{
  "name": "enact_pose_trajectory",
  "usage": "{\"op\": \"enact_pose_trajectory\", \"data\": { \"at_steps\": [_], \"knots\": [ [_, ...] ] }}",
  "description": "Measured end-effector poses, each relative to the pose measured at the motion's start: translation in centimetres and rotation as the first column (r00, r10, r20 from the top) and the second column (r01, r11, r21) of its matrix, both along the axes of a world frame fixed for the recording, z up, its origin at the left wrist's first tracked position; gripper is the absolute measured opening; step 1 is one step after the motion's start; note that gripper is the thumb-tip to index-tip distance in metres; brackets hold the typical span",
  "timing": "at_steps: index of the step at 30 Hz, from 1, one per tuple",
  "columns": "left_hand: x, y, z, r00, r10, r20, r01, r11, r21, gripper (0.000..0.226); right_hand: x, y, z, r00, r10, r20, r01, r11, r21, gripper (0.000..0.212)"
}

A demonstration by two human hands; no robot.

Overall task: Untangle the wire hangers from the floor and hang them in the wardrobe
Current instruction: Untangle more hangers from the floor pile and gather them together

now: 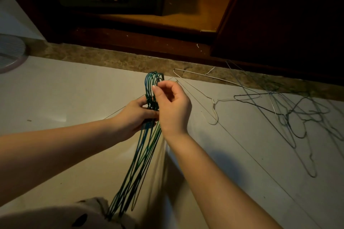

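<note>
Partway, I'd say. The left hand [134, 117] grips a bundle of hangers [141, 163] at the necks; the right hand [171, 104] pinches a hook. At three o'clock a white hanger [214, 102] and a tangle [297, 117] lie on the floor [74, 89]. In the wardrobe [186, 16] at twelve, none visibly hung.

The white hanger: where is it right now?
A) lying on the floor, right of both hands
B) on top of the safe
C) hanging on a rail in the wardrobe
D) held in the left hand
A: the white hanger lies flat on the floor, right of both hands; the left hand holds only the green and blue bundle, and the right hand fingers pinch a hook at its top.
</note>
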State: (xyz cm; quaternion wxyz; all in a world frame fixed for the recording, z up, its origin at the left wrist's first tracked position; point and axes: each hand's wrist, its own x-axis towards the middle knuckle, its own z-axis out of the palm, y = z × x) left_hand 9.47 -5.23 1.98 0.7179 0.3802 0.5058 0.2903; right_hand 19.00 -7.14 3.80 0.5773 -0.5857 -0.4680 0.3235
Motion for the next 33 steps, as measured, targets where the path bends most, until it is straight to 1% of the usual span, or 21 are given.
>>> {"op": "enact_pose_trajectory", "data": {
  "at_steps": [2,4,5,6,7,8,9,10,11,12,13,15,17,18,20,22,25,27,28,30,33],
  "knots": [
    [0.0,0.0,0.0,0.999,0.013,-0.035,-0.013,1.000,0.002,0.032,1.0,0.2,-0.2,0.996,0.076,0.039,-0.077,0.997,0.016,0.010],
    [0.0,-0.1,0.1,0.997,0.027,-0.067,-0.028,1.000,-0.013,0.026,3.4,0.8,-1.8,0.984,0.099,0.151,-0.097,0.995,-0.020,0.011],
    [-0.1,0.0,0.1,0.996,0.034,-0.080,-0.036,0.999,-0.020,0.025,5.2,1.3,-3.2,0.976,0.082,0.203,-0.063,0.993,-0.096,0.012],
    [-0.2,0.0,0.1,0.995,0.038,-0.092,-0.041,0.999,-0.024,0.026,7.3,1.9,-5.0,0.961,0.063,0.269,-0.004,0.977,-0.214,0.015],
    [-0.3,0.1,0.0,0.994,0.037,-0.106,-0.041,0.999,-0.027,0.027,9.6,2.4,-7.1,0.927,0.078,0.367,0.065,0.930,-0.362,0.024],
    [-0.3,0.2,-0.1,0.992,0.033,-0.118,-0.037,0.999,-0.031,0.028,11.8,2.6,-9.1,0.870,0.171,0.462,0.118,0.838,-0.532,0.035],
    [-0.4,0.3,-0.1,0.991,0.028,-0.130,-0.033,0.999,-0.037,0.029,13.6,2.5,-10.8,0.800,0.316,0.510,0.161,0.706,-0.689,0.045],
    [-0.3,0.4,-0.2,0.990,0.026,-0.139,-0.032,0.998,-0.045,0.028,15.0,2.3,-12.2,0.731,0.447,0.516,0.199,0.583,-0.788,0.051],
    [-0.3,0.5,-0.3,0.989,0.025,-0.148,-0.033,0.998,-0.052,0.027,15.9,2.1,-13.1,0.677,0.537,0.504,0.221,0.505,-0.835,0.052],
    [-0.2,0.5,-0.4,0.987,0.025,-0.157,-0.034,0.998,-0.055,0.025,16.5,1.9,-13.6,0.635,0.592,0.495,0.223,0.473,-0.852,0.049],
    [-0.2,0.5,-0.4,0.986,0.025,-0.167,-0.035,0.998,-0.057,0.024,16.8,1.7,-13.9,0.597,0.634,0.492,0.215,0.464,-0.859,0.046],
    [-0.1,0.4,-0.3,0.983,0.028,-0.182,-0.039,0.998,-0.054,0.022,17.0,1.2,-14.0,0.511,0.689,0.514,0.218,0.474,-0.853,0.046],
    [0.0,0.4,-0.3,0.982,0.048,-0.182,-0.058,0.997,-0.049,0.021,17.1,0.2,-14.0,0.458,0.683,0.569,0.228,0.529,-0.818,0.048],
    [0.1,0.4,-0.2,0.982,0.059,-0.182,-0.069,0.997,-0.046,0.021,17.3,-0.5,-14.3,0.455,0.669,0.587,0.205,0.563,-0.801,0.047],
    [0.4,0.4,0.0,0.980,0.073,-0.184,-0.082,0.996,-0.041,0.021,17.6,-2.0,-14.8,0.481,0.639,0.601,0.158,0.611,-0.776,0.042],
    [0.7,0.4,0.2,0.981,0.080,-0.179,-0.089,0.995,-0.042,0.021,18.0,-3.2,-15.2,0.455,0.631,0.628,0.151,0.640,-0.753,0.035],
    [0.9,0.3,0.4,0.980,0.085,-0.180,-0.093,0.995,-0.032,0.022,18.4,-4.4,-15.8,0.359,0.630,0.689,0.120,0.701,-0.703,0.031],
    [0.8,0.2,0.3,0.979,0.090,-0.184,-0.096,0.995,-0.025,0.022,19.0,-4.6,-16.0,0.276,0.601,0.750,0.133,0.749,-0.649,0.028],
    [0.6,0.1,0.3,0.978,0.092,-0.186,-0.098,0.995,-0.023,0.023,19.4,-4.6,-16.0,0.244,0.591,0.769,0.159,0.757,-0.633,0.029],
    [0.3,0.0,0.1,0.977,0.092,-0.194,-0.099,0.995,-0.024,0.023,20.1,-4.5,-16.1,0.220,0.602,0.768,0.201,0.742,-0.640,0.030],
    [0.1,0.0,0.0,0.974,0.097,-0.202,-0.105,0.994,-0.026,0.022,20.2,-4.5,-16.2,0.168,0.642,0.748,0.179,0.727,-0.663,0.021]
  ]
}}
